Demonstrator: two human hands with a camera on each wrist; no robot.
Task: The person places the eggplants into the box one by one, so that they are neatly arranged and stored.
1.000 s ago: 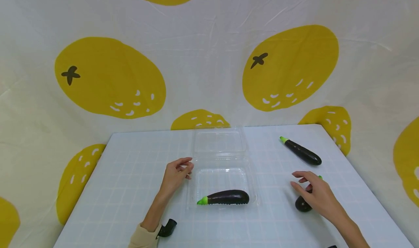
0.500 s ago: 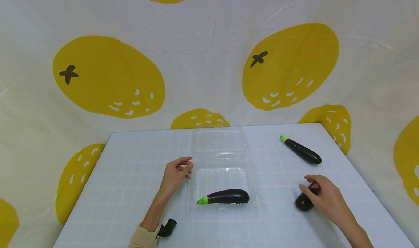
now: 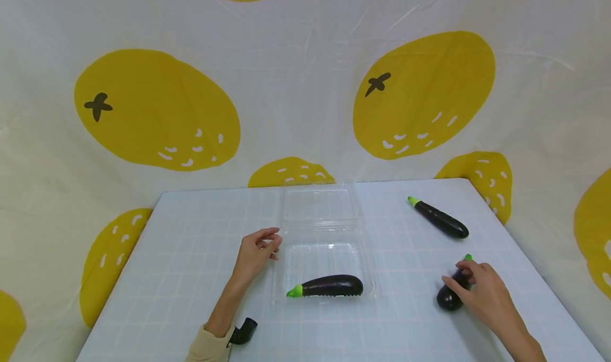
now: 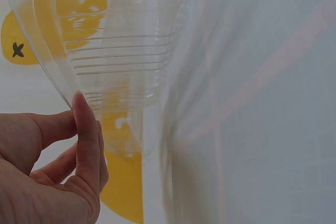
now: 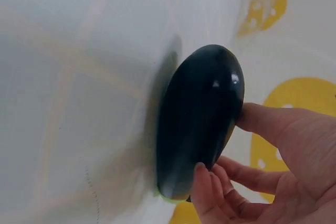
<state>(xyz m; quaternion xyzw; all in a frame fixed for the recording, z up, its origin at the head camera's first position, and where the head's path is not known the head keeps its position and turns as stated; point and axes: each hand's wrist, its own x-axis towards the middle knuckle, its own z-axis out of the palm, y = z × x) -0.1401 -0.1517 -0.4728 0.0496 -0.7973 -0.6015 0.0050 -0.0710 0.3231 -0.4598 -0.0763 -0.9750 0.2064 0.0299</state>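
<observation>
On the table, a clear plastic clamshell container (image 3: 329,232) lies with its lid folded back. One dark eggplant (image 3: 332,286) with a green stem rests along the near side of its base. My left hand (image 3: 256,253) pinches the container's left rim between thumb and finger, as the left wrist view shows. To the right, my right hand (image 3: 483,290) holds a second eggplant (image 5: 202,124) between thumb and fingers. In the head view its green tip shows past the fingers, which hide part of its body. Whether it touches the table is hard to tell.
A third eggplant (image 3: 440,220) lies at the back right of the table, beyond my right hand. Behind the table (image 3: 205,218) hangs a pale cloth (image 3: 296,86) printed with large yellow fruit. A black device (image 3: 244,331) sits at my left wrist.
My right hand has come over the near right eggplant and taken hold of it; the eggplant has shifted slightly right. The left hand and the container have stayed put.
</observation>
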